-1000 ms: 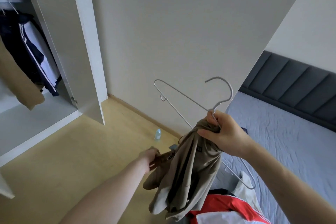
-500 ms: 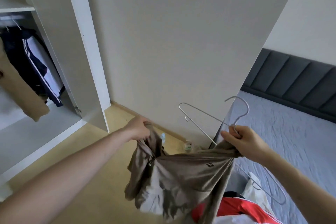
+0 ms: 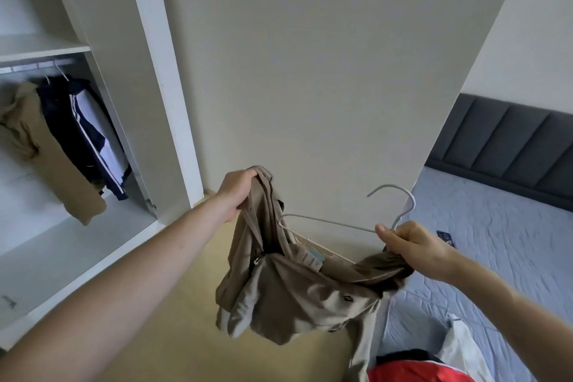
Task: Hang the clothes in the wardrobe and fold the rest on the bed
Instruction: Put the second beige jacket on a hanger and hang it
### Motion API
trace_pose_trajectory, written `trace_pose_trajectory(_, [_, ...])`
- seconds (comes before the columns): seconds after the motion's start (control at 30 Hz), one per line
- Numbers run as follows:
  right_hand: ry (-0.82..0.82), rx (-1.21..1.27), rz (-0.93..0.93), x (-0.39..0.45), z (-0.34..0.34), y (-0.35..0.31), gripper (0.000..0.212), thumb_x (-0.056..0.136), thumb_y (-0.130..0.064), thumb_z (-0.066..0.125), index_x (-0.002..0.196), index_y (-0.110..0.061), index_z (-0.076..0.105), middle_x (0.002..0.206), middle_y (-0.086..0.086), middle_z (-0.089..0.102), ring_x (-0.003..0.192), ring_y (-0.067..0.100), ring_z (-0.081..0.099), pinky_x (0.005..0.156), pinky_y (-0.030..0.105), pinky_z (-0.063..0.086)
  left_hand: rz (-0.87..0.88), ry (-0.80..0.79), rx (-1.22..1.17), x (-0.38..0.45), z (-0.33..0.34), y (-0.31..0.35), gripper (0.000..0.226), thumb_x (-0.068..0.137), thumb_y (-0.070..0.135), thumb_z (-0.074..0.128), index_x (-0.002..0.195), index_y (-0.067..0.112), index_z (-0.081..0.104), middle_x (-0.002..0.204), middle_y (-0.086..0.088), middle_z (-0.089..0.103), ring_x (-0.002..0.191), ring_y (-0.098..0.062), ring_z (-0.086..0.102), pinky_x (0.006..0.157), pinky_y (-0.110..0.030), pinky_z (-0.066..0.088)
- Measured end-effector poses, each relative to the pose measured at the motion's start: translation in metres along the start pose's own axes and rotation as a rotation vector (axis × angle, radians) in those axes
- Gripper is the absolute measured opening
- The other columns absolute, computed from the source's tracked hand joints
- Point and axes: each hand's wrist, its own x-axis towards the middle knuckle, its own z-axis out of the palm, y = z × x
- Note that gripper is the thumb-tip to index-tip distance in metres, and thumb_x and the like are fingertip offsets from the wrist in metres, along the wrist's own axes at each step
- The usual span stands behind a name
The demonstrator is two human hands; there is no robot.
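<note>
The khaki garment (image 3: pixel 297 291) is hanging bunched between both hands, in the air over the floor beside the bed (image 3: pixel 496 257). The left hand (image 3: pixel 237 192) is gripping one end, fingers curled into the cloth; the right hand (image 3: pixel 412 246) is pinching the white hanger (image 3: pixel 328 223) and the other end together. With one hanger arm only partly threaded inside, the fabric risks snagging or sliding off before reaching the wardrobe (image 3: pixel 148 77).
</note>
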Motion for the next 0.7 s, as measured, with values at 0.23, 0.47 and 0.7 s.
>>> trace_pose_trajectory(0.23, [0.153, -0.060, 0.028, 0.002, -0.006, 0.022, 0.062, 0.085, -0.076, 0.045, 0.054, -0.024, 0.034, 0.051, -0.011, 0.033, 0.048, 0.007, 0.031, 0.050, 0.017, 0.033, 0.122, -0.082, 0.117, -0.004, -0.005, 0.046, 0.023, 0.088, 0.011, 0.044, 0.078, 0.013, 0.065, 0.071, -0.006, 0.060, 0.068, -0.023, 0.053, 0.063, -0.030, 0.042])
trace_pose_trajectory(0.47, [0.321, -0.165, -0.128, -0.005, -0.003, 0.042, 0.067, 0.102, -0.053, 0.047, 0.051, -0.010, 0.044, 0.086, -0.006, 0.068, 0.078, 0.011, 0.064, 0.072, 0.036, 0.049, 0.153, -0.251, 0.205, -0.024, -0.005, 0.069, 0.011, 0.057, 0.011, 0.048, 0.068, 0.016, 0.046, 0.070, -0.004, 0.044, 0.059, -0.019, 0.036, 0.054, -0.028, 0.027])
trace_pose_trajectory(0.7, [0.275, 0.078, -0.157, -0.023, -0.006, 0.007, 0.076, 0.100, -0.064, 0.044, 0.055, -0.004, 0.028, 0.053, 0.003, 0.027, 0.053, 0.023, 0.022, 0.052, 0.034, 0.025, 0.465, -0.055, 0.446, -0.022, 0.017, 0.064, 0.018, 0.076, 0.011, 0.062, 0.059, 0.017, 0.055, 0.058, 0.007, 0.046, 0.058, -0.013, 0.039, 0.059, -0.030, 0.030])
